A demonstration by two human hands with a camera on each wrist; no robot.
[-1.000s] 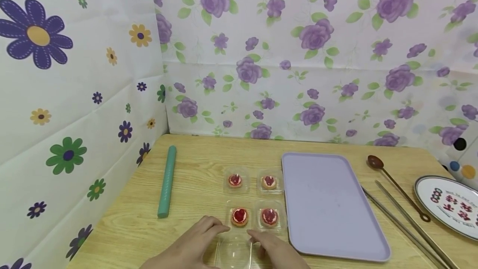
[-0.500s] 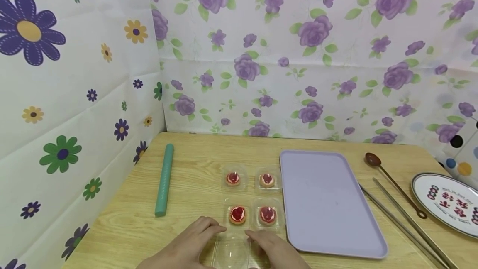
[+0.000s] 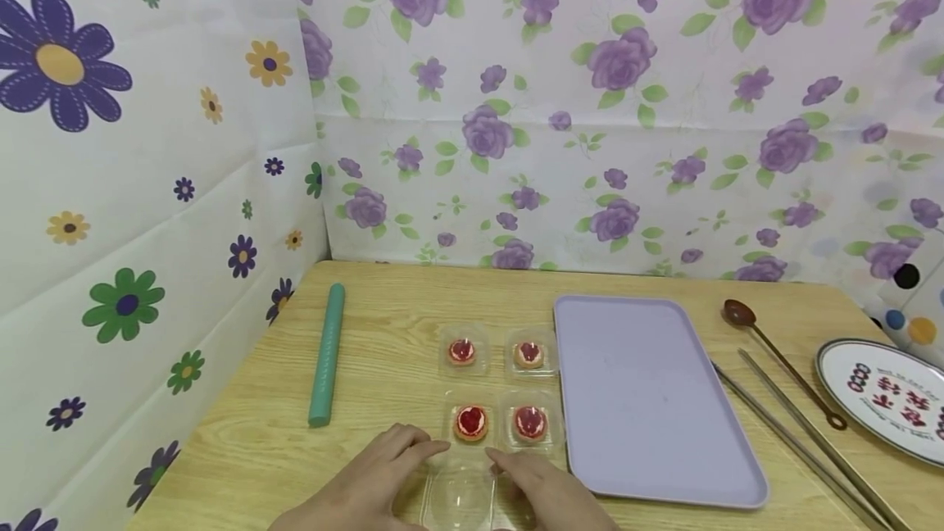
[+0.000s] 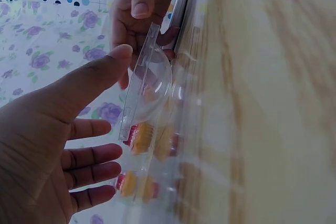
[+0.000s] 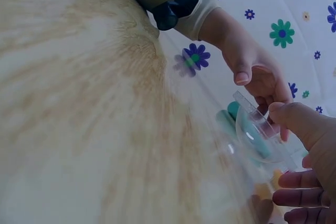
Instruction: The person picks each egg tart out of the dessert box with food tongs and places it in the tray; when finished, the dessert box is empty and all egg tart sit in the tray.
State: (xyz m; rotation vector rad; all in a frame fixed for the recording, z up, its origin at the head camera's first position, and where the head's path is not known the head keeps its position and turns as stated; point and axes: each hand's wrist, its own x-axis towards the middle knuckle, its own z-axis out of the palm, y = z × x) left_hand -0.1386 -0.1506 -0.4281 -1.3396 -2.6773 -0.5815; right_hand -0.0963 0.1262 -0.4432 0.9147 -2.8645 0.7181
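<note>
My left hand (image 3: 376, 474) and right hand (image 3: 549, 488) stand on either side of a clear plastic box part (image 3: 460, 494) at the table's near side. In the left wrist view its rim is uppermost, and a round clear bulge (image 4: 157, 85) points down to the table. Fingers of both hands are spread and fairly straight; whether the thumbs touch the rim is unclear. Just beyond lie a red-topped tart (image 3: 470, 423) and another tart (image 3: 530, 423), each in clear packaging. Behind them are a left tart (image 3: 461, 351) and a right tart (image 3: 528, 353), packed alike.
A lilac tray (image 3: 656, 400) lies right of the tarts. Further right are long metal rods (image 3: 811, 441), a brown ladle (image 3: 785, 363) and a white plate with red writing (image 3: 896, 396). A green stick (image 3: 327, 355) lies at the left. Patterned sheets (image 3: 516, 105) bound the table behind and left.
The head view has shifted slightly. Both hands keep about the same places beside the clear plastic box part, and the tarts have not moved.
</note>
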